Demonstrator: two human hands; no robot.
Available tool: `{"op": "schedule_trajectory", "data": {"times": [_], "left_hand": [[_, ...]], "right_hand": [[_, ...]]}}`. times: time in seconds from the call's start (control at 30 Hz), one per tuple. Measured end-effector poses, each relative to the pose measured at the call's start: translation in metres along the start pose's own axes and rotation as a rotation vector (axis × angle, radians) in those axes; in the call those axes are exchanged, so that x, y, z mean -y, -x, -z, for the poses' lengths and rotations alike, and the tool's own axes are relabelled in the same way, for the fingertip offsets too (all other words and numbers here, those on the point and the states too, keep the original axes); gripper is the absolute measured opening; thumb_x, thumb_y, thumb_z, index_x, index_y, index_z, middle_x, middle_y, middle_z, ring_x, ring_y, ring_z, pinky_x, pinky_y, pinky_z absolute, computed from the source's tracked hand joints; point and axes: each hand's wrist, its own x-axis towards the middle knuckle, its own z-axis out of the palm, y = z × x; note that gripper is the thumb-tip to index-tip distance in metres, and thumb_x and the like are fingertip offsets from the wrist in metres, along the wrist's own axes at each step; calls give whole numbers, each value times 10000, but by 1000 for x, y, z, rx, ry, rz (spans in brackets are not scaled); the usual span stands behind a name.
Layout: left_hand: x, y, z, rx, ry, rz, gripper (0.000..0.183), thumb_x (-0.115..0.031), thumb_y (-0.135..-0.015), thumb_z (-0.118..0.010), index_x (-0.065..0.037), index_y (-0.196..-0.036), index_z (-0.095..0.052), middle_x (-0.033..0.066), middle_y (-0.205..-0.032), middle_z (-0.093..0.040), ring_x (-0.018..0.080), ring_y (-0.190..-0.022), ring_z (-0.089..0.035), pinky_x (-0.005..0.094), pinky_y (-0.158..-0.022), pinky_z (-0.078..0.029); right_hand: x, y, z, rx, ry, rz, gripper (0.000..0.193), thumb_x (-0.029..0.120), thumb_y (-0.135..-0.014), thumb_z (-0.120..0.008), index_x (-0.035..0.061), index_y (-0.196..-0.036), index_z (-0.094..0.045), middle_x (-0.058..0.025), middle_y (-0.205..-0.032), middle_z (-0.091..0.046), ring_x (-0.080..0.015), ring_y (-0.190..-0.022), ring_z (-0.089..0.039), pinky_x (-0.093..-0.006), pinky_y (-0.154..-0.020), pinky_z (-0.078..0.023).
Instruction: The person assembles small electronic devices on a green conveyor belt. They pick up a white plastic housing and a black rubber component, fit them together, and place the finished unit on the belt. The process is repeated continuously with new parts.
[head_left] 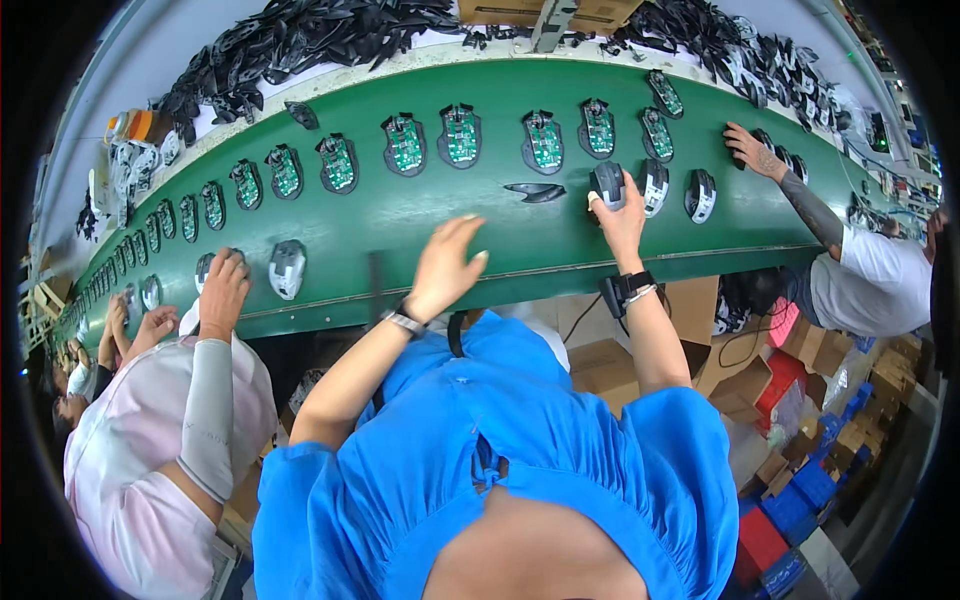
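Currently, right hand (622, 208): thumb and fingers pinching the sides of a dark grey computer mouse (607, 182).
Mouse's place: at the green belt (400, 225), just left of a grey-and-white mouse (655, 188); whether lifted or resting, I cannot tell.
Left hand (445, 270): bare, fingers loosely spread, above the belt's near side.
Dark curved piece (535, 192): lying on the belt between the two hands.
Circuit board (542, 142): green, in a dark base, beyond that piece.
Writing: faint marks on a co-worker's pale sleeve (207, 410), too small to read.
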Motion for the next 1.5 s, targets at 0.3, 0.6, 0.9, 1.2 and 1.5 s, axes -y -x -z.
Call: {"op": "schedule_trajectory", "data": {"times": [0.3,0.6,0.9,1.2,1.5], "left_hand": [[20,-91,-112,52,-474,-210,322,-155,-769,-577,-54,-1074,-587,148,-1083,-533,310,-1054,-519,433,-823,-459],[17,-58,-49,251,562,324,113,-119,-829,-577,-17,-848,-622,97,-730,-622,175,-622,-617,322,-574,-489],[94,54,102,-668,-308,547,572,-187,-687,-777,0,-1170,-536,181,-1112,-557,335,-1067,-513,432,-935,-423],[158,98,145,-618,-173,827,632,-260,-624,-824,19,-1088,-498,166,-986,-579,309,-884,-581,389,-794,-485],[-7,10,141,-588,1368,451,388,-282,-913,-620,18,-1134,-514,70,-1006,-627,117,-865,-618,255,-727,-508]], "right_hand": [[4,9,-1,-235,366,154,582,110,-747,-693,31,-1287,-492,-189,-1204,-537,-354,-1052,-521,-466,-900,-408],[91,49,-42,540,-1352,-702,268,81,-921,-553,-1,-1176,-549,-77,-1054,-623,-146,-908,-608,-278,-756,-508],[172,34,-92,793,-1308,-684,34,59,-894,-588,79,-917,-605,7,-908,-616,-100,-839,-581,-299,-762,-509],[212,22,-83,935,-1151,-543,79,92,-917,-570,90,-993,-593,21,-918,-619,-80,-859,-576,-275,-756,-495],[307,15,-8,1087,-1414,-301,206,30,-870,-624,11,-1074,-602,-53,-938,-646,-110,-788,-627,-282,-709,-569]]}}
